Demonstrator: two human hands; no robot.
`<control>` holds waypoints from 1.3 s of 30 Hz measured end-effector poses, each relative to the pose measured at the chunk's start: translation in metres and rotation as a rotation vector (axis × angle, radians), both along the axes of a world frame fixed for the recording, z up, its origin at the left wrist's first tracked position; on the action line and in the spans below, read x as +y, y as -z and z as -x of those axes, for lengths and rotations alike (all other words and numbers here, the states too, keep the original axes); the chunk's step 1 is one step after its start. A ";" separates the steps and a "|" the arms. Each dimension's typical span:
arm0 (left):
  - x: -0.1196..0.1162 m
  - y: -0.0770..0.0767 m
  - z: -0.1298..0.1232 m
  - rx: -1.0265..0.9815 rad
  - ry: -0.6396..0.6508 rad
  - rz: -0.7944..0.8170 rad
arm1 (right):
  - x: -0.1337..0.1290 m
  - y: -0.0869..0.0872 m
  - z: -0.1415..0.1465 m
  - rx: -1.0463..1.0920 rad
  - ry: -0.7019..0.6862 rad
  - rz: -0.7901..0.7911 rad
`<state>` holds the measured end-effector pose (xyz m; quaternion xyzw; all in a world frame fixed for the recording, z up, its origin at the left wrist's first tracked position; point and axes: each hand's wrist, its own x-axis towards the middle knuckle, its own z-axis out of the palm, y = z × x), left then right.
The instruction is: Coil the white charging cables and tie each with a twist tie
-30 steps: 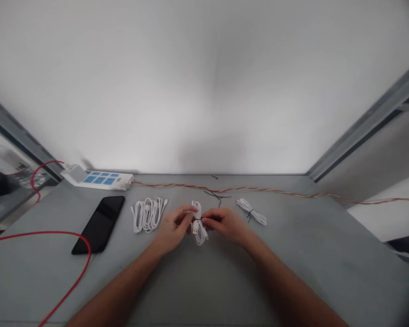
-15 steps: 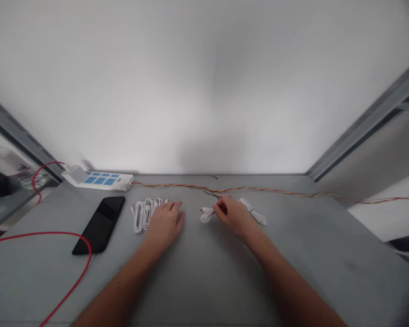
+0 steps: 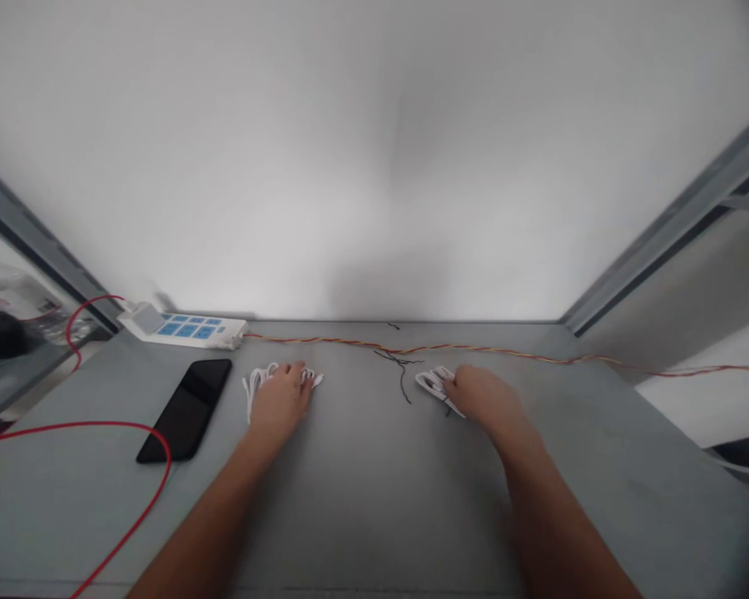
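My left hand (image 3: 280, 398) is over the coiled white cables (image 3: 255, 383) at the left, its fingers bent round part of a coil. A white plug end pokes out to the right of these fingers. My right hand (image 3: 483, 395) is closed on a bundled white cable (image 3: 434, 383) lying on the grey table. A dark tie shows near the bundle's lower end, and the hand covers its right side. Between the hands lie several thin black ties (image 3: 404, 374), touched by neither hand.
A black phone (image 3: 187, 408) lies left of the coils. Behind it stands a white power strip (image 3: 193, 330) with a plugged-in adapter. A twisted red-yellow wire (image 3: 437, 347) runs along the table's back, near the white wall (image 3: 374, 166). A red cable (image 3: 131, 426) loops across the front left.
My right hand has moved right with its white cable to where another bundle lay, uncovering a black tie. My left hand has shifted slightly left, and its fingers have bent onto the coils.
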<state>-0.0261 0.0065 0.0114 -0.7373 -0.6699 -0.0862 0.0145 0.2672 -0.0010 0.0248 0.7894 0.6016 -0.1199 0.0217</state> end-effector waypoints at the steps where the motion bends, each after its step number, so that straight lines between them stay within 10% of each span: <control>1: 0.000 0.001 -0.001 -0.008 0.032 0.015 | 0.000 0.000 -0.003 -0.007 0.013 0.002; 9: 0.002 0.006 -0.001 -0.140 0.117 0.034 | -0.003 -0.006 0.028 0.078 -0.099 -0.321; 13: 0.008 0.011 0.001 -0.515 0.107 0.106 | -0.003 0.007 0.037 0.095 -0.275 -0.165; 19: 0.008 0.017 -0.011 -1.127 0.067 0.352 | -0.001 0.005 0.027 0.049 -0.089 -0.183; 25: 0.002 0.019 -0.022 -1.428 0.046 0.500 | -0.018 0.013 0.081 0.368 -0.653 -0.359; 29: 0.001 0.013 -0.023 -1.416 0.123 0.566 | -0.022 0.030 0.096 0.372 -0.774 -0.366; 33: -0.001 0.006 -0.021 -1.302 0.196 0.493 | -0.018 0.034 0.093 0.405 -0.609 -0.418; 39: -0.001 0.005 -0.011 -0.804 0.306 0.056 | -0.022 0.032 0.102 0.502 -0.476 -0.384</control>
